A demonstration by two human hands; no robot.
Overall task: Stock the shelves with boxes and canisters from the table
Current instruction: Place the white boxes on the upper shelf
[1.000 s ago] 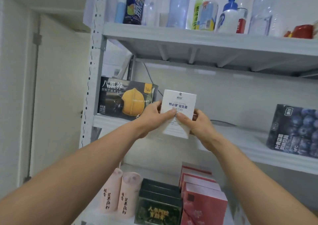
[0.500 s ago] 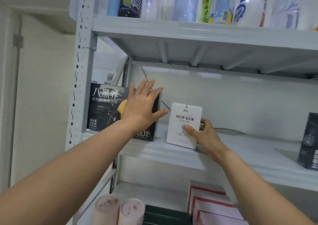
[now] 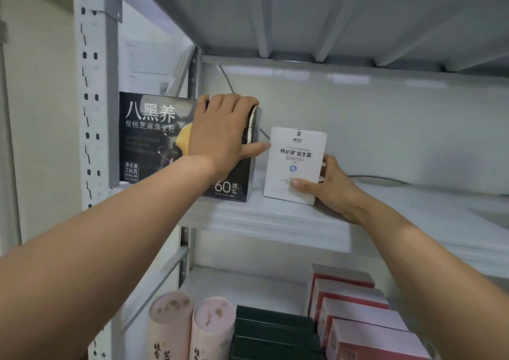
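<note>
A small white box with blue print stands upright on the middle shelf. My right hand grips its lower right side, thumb across the front. To its left stands a large black box with white characters and a yellow picture. My left hand lies over the black box's top right corner, fingers curled over the top edge, thumb pointing at the white box. A narrow gap separates the two boxes.
The shelf above hangs low over both hands. On the bottom shelf stand two pink canisters, dark green boxes and several red-and-white boxes. A perforated upright post bounds the left. The middle shelf is bare to the right.
The white box came down from mid-air onto the middle shelf. My left hand let go of it and moved left onto the black box's top corner. The view moved closer.
</note>
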